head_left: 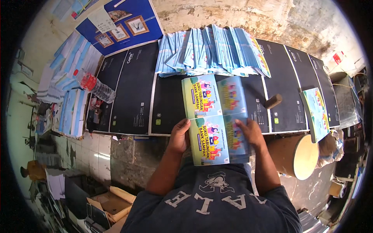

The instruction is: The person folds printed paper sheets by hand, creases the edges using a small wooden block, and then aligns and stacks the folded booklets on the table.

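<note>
- The step in hand looks like parting or turning a yellow-green and blue printed paper sheet with two cartoon covers, one above the other (206, 134), from a blurred blue printed leaf (234, 97) at its right.
- The sheet is held in front of the person's chest, its far part over the near edge of the long table covered in black printed panels (132, 89).
- The next move seems to call for a steady left hold and a light right touch, so that the paper neither creases nor slips out of line.
- The left hand (180, 136) comes up from below, its thumb on the sheet's left margin and its fingers curled underneath, pinching the edge.
- The right hand (251, 134) reaches up from the other side, thumb laid over the leaf; its fingers are hidden and blurred, so I cannot tell whether they pinch it.
- Both elbows are bent, the forearms angled inward.
- Beyond the sheet lies a wide, overlapping row of blue-and-white printed paper booklets (211, 52); right of the hands, a short brown cylindrical block (273, 101) rests on the table.
</note>
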`<move>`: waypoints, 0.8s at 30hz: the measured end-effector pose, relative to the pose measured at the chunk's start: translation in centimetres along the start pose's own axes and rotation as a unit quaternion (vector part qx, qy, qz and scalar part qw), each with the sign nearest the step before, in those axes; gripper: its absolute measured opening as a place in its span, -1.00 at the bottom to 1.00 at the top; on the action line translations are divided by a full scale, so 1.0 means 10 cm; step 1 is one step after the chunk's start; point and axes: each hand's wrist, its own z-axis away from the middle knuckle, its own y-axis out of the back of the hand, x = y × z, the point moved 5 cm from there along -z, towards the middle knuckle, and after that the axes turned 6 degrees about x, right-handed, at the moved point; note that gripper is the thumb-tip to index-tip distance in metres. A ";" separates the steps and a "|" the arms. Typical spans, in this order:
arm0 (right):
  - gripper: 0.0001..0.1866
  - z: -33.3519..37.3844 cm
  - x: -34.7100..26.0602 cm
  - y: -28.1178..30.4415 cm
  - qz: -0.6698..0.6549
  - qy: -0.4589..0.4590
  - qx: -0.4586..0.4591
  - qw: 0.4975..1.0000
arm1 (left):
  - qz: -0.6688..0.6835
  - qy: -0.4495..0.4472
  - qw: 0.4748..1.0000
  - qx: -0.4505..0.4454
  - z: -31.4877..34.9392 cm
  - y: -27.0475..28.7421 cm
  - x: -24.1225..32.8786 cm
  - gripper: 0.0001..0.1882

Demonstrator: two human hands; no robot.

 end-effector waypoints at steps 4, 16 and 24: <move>-0.27 0.22 -0.43 -0.35 -0.041 -0.001 -0.086 0.995 | -0.004 0.040 0.999 -0.010 -0.05 -0.05 -0.20 -0.71; -0.42 0.20 -0.32 -0.39 -0.022 -0.018 -0.107 0.994 | -0.004 0.025 1.000 -0.007 -0.02 -0.14 -0.19 -0.68; -0.53 -0.06 0.20 0.05 -0.121 -0.042 -0.071 0.989 | 0.027 -0.006 0.999 -0.022 -0.02 0.07 -0.06 -0.66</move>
